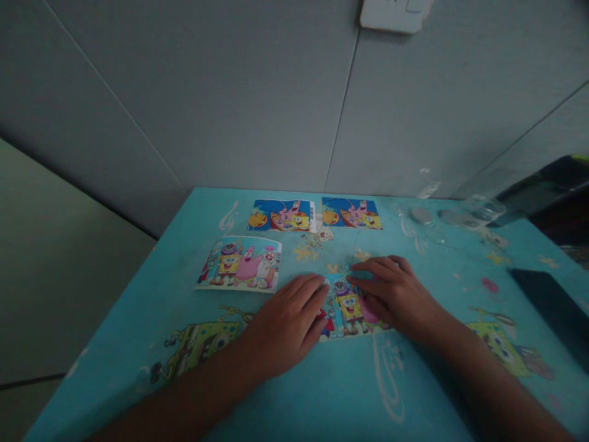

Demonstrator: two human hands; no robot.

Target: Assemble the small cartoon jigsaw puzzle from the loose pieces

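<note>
A picture card point(348, 307) with cartoon figures, a yellow square one and a pink one, lies flat on the table in front of me. My left hand point(294, 316) rests at its left edge, fingers stretched out and touching it. Across the card's right part lies my right hand point(391, 291), its fingers extended near the top edge and covering some of the print. Something tiny by those fingertips is too small to make out. To the left is a similar larger card point(242, 264), slightly curled.
Two blue cartoon cards point(281, 216) point(352, 213) lie at the back by the wall. Small bits point(311, 239) are scattered before them. Clear containers point(483, 210) and a round grey lid point(421, 215) stand back right. A dark flat object point(552, 313) lies at the right.
</note>
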